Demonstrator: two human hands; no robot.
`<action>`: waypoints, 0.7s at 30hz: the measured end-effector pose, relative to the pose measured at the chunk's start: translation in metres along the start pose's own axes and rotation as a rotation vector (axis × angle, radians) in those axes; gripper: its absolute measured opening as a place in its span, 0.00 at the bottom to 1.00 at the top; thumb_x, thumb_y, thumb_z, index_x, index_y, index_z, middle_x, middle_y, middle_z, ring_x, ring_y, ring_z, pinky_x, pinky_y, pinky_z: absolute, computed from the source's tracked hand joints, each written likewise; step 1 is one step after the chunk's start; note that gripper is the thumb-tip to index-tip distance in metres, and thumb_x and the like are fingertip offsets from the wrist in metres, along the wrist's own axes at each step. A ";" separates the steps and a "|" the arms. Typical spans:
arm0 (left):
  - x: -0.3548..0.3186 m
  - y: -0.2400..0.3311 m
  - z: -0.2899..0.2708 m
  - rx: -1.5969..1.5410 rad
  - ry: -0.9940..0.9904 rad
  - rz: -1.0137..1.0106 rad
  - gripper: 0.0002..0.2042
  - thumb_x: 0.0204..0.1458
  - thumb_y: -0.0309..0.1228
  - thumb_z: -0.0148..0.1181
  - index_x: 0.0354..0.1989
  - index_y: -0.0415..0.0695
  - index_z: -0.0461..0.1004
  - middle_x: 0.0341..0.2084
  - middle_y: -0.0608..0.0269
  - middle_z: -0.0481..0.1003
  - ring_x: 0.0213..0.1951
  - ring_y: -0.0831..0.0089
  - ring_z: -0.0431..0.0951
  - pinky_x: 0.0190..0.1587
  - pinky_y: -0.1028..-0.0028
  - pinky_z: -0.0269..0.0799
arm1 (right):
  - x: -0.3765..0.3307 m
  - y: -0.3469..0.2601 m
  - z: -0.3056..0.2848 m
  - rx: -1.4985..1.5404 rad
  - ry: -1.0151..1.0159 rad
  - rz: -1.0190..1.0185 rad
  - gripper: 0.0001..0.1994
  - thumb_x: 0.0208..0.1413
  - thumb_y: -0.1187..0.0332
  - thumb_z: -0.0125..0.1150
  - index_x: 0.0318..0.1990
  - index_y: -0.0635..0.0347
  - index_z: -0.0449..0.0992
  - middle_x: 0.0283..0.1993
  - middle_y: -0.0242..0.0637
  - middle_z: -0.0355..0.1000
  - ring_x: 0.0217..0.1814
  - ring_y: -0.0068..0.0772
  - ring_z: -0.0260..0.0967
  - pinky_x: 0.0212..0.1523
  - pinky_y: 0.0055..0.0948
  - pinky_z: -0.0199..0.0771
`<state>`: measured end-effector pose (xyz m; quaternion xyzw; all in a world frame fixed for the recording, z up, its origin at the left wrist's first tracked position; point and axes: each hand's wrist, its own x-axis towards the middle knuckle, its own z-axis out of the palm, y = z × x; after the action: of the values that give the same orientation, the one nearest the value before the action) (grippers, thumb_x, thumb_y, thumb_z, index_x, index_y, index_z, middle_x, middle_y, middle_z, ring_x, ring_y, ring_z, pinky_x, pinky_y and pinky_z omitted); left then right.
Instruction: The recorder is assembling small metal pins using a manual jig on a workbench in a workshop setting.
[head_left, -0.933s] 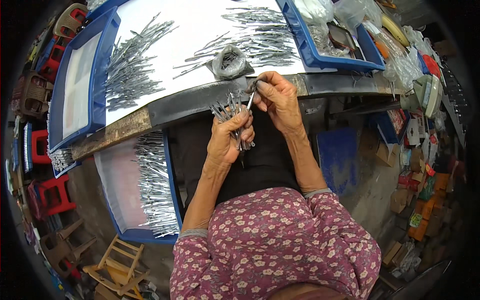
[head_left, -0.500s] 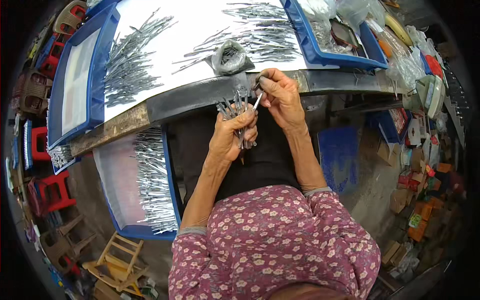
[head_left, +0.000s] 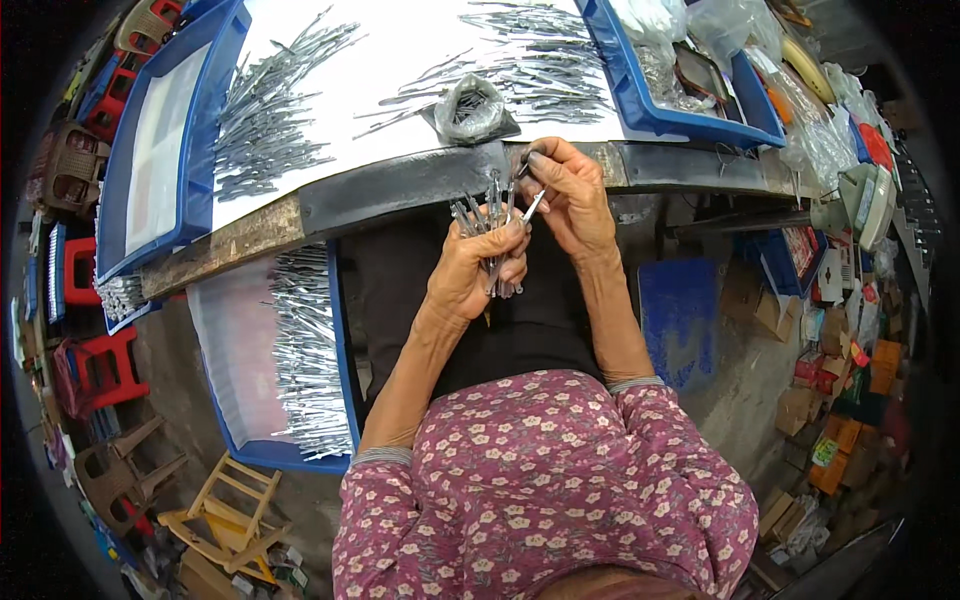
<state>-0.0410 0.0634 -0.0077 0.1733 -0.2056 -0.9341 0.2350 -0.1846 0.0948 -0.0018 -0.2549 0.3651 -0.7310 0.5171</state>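
My left hand (head_left: 468, 265) is closed round a bundle of thin grey metal strips (head_left: 487, 212), their ends fanning out above and below the fingers. Close beside it, my right hand (head_left: 580, 205) is pinched at the top of the bundle. A small dark piece (head_left: 524, 164) shows at its fingertips; its exact kind cannot be made out. One pale, shiny strip (head_left: 535, 206) slants up between the two hands. Beyond them, at the table's near edge, stands a rolled-down clear plastic bag (head_left: 462, 128) with small dark pieces inside.
Loose piles of similar strips (head_left: 265, 125) lie on the white tabletop. A blue tray (head_left: 195, 150) stands at the left, and a blue bin (head_left: 655, 122) of plastic bags at the right. Below left, another blue tray (head_left: 235, 360) holds many strips. A wooden stool (head_left: 235, 515) stands on the floor.
Both hands remain together at the bundle, which sits slightly further right in the picture. The pale strip between the hands now leans more to the right. The whole view has shifted a little.
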 end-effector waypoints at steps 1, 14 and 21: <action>0.000 0.000 0.000 0.000 0.004 0.005 0.06 0.47 0.27 0.57 0.29 0.38 0.68 0.17 0.64 0.65 0.12 0.79 0.62 0.16 0.79 0.58 | 0.000 0.000 0.000 0.002 -0.005 0.004 0.05 0.52 0.73 0.53 0.35 0.65 0.68 0.29 0.34 0.68 0.24 0.17 0.61 0.20 0.12 0.59; -0.002 0.000 -0.003 -0.004 -0.025 -0.003 0.06 0.48 0.27 0.57 0.28 0.39 0.68 0.17 0.64 0.65 0.13 0.80 0.63 0.16 0.79 0.59 | -0.001 0.002 0.003 -0.023 0.001 -0.008 0.05 0.52 0.74 0.53 0.35 0.65 0.68 0.28 0.35 0.68 0.22 0.17 0.60 0.18 0.12 0.57; -0.003 0.002 0.000 -0.003 -0.021 0.013 0.06 0.47 0.26 0.57 0.29 0.38 0.68 0.17 0.64 0.65 0.13 0.79 0.63 0.16 0.80 0.59 | -0.002 0.001 0.004 -0.010 0.001 0.007 0.06 0.51 0.74 0.54 0.35 0.65 0.68 0.29 0.35 0.68 0.22 0.17 0.60 0.19 0.12 0.59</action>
<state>-0.0378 0.0634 -0.0065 0.1619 -0.2079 -0.9346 0.2389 -0.1805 0.0949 -0.0008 -0.2558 0.3697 -0.7275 0.5183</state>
